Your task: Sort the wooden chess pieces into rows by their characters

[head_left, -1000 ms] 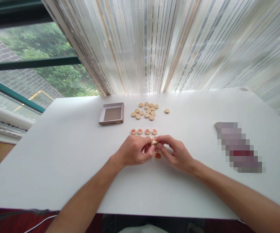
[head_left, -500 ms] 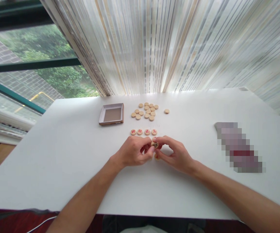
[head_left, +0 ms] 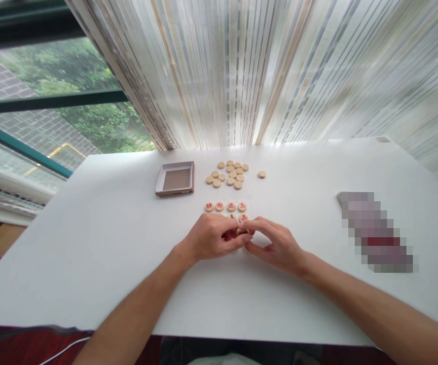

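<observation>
Pinched between the fingertips of my left hand (head_left: 211, 235) is a round wooden xiangqi piece (head_left: 243, 231), tilted, its marking mostly covered. The thumb and index finger of my right hand (head_left: 276, 243) close around the same piece from the other side. Just beyond the fingers lies a red-marked piece (head_left: 244, 218), with a dark-marked piece (head_left: 231, 217) on its left, partly covered by my left hand. Farther back, a row of several red-marked pieces (head_left: 219, 207) lies face up. What lies beneath my fingers is largely hidden.
A loose cluster of several blank-side-up pieces (head_left: 233, 174) lies toward the back, and a single piece (head_left: 262, 174) sits apart to its right. A shallow open box (head_left: 159, 181) stands at their left. On the right of the white table (head_left: 89, 243) is a blurred-out object (head_left: 378, 230).
The held piece has come slightly nearer to me and tilted, its face turning from view. A red-marked and a dark-marked piece now show just beyond my fingers.
</observation>
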Motion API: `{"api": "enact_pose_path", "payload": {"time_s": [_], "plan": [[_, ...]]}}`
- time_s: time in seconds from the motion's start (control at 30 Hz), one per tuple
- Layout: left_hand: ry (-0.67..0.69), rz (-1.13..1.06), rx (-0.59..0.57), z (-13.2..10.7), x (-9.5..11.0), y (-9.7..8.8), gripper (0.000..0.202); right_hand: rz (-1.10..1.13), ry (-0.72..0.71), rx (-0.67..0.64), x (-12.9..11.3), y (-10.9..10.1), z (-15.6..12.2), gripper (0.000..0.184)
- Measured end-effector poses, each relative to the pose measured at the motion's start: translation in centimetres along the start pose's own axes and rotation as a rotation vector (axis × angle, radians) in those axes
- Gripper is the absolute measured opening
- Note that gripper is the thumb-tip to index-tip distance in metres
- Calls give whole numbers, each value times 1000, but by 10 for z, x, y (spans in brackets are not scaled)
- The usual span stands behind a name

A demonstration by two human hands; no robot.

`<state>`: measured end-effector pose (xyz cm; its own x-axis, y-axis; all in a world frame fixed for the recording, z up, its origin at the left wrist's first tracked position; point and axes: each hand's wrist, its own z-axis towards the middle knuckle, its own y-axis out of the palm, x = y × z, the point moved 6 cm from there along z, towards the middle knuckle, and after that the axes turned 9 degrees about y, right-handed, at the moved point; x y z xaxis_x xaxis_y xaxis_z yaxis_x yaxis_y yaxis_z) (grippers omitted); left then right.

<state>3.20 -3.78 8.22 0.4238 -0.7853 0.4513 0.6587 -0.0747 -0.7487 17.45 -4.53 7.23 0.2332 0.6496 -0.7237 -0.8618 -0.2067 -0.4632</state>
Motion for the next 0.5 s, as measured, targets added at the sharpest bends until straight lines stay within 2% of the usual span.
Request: {"api": "enact_pose_path", "payload": {"time_s": [0.5], "plan": [[38, 24, 28, 3, 6, -1, 35, -43, -26, -27, -3, 0, 0, 33]]}}
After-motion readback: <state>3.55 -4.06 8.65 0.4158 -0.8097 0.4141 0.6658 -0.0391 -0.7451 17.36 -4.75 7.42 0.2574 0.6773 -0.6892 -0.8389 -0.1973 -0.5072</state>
